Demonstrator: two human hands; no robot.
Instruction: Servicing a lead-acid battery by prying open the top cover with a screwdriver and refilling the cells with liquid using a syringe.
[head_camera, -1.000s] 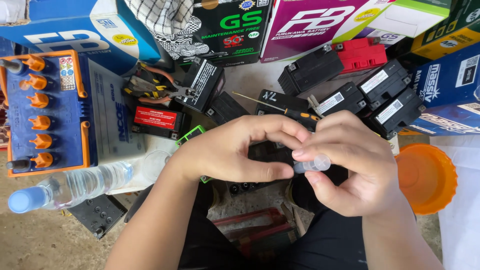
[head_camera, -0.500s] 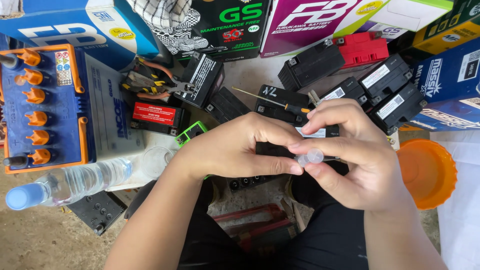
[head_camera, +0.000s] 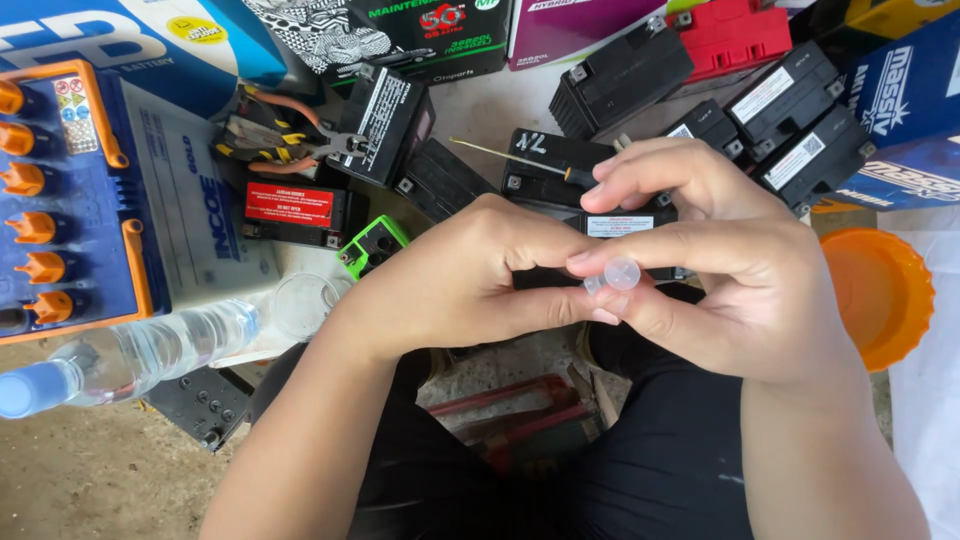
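Both hands meet at chest height over the lap. The right hand (head_camera: 745, 270) pinches a small clear plastic cap (head_camera: 618, 275) between thumb and forefinger, its round face turned up to the camera. The left hand (head_camera: 470, 275) is curled, its fingertips pressed against the same piece from the other side; whether it grips the cap or only steadies it cannot be told. The cap sits where the two hands touch, held in the air, resting on nothing

Just beyond the knuckles lie several small black batteries (head_camera: 800, 120) and a thin screwdriver (head_camera: 520, 160). Outward of the left hand: a green-cased battery (head_camera: 372, 245), a red-labelled one (head_camera: 290, 212), pliers (head_camera: 280, 145), a large blue battery with orange plugs (head_camera: 60, 190), and a clear water bottle (head_camera: 130, 355) lying on its side near the left forearm. An orange lid (head_camera: 878, 295) lies just outward of the right wrist

Judgement: the piece is small and smooth, so it is likely to slip. Sound practice is a firm pinch on the rim, light pressure from the opposing fingers, and work kept over the lap so a dropped part stays within reach
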